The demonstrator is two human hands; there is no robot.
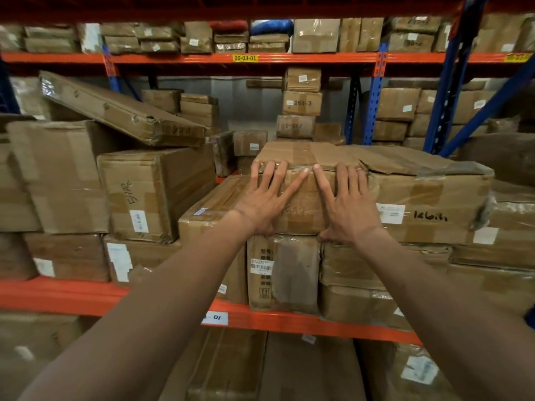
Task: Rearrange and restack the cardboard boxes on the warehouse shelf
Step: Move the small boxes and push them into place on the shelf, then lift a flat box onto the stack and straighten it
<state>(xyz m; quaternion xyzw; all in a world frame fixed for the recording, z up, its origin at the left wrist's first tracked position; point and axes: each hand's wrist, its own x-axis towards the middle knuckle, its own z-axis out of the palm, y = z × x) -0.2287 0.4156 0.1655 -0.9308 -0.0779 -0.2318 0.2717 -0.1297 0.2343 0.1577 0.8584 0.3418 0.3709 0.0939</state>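
Observation:
A wide taped cardboard box (428,195) with black handwriting and a white label lies on top of the stack on the middle shelf. My left hand (267,198) and my right hand (347,202) lie flat against its front face, fingers spread, fingertips reaching the top front edge. The two hands sit side by side on the box's left part, index fingers nearly touching. Neither hand grips anything. Under this box stand a barcode-labelled box (286,273) and a crumpled box (362,273).
An orange shelf beam (58,296) runs across the front. To the left stand a box marked with handwriting (150,195) and a long flat box (121,111) leaning at a slant. A column of small boxes (302,103) rises behind. A blue upright (373,99) stands at the right.

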